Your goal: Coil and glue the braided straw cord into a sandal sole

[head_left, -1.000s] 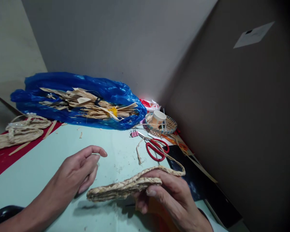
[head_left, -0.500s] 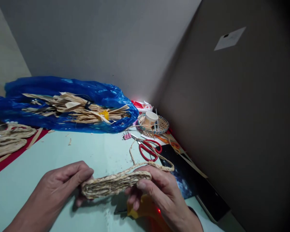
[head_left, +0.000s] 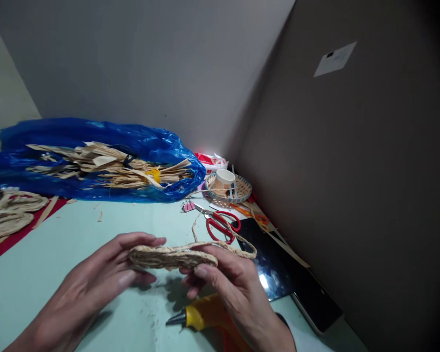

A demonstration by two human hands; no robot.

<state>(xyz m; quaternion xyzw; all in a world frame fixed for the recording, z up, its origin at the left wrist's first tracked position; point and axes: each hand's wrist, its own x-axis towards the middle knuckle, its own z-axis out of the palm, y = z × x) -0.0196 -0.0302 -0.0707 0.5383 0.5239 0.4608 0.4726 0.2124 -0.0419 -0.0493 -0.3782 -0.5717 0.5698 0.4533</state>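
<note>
A flat oval coil of braided straw point(head_left: 170, 256) is held level above the pale green table point(head_left: 58, 244). My left hand point(head_left: 106, 274) pinches its left end between thumb and fingers. My right hand point(head_left: 234, 283) grips its right end, thumb below, fingers over the top. A loose tail of the braid point(head_left: 242, 246) loops out past my right hand toward the red scissors point(head_left: 220, 226). Under my right hand lies a yellow glue gun point(head_left: 201, 317), nozzle pointing left.
A blue plastic bag point(head_left: 95, 161) with dry straw strips lies at the back. A small woven tray point(head_left: 227, 190) holds a paper cup. A black tablet point(head_left: 278, 269) lies along the right wall. More braided straw point(head_left: 7, 215) rests on a red mat at left.
My left hand came from the table to take the coil's left end. Both hands have lifted and levelled the coil. The glue gun has come into view beneath my right hand.
</note>
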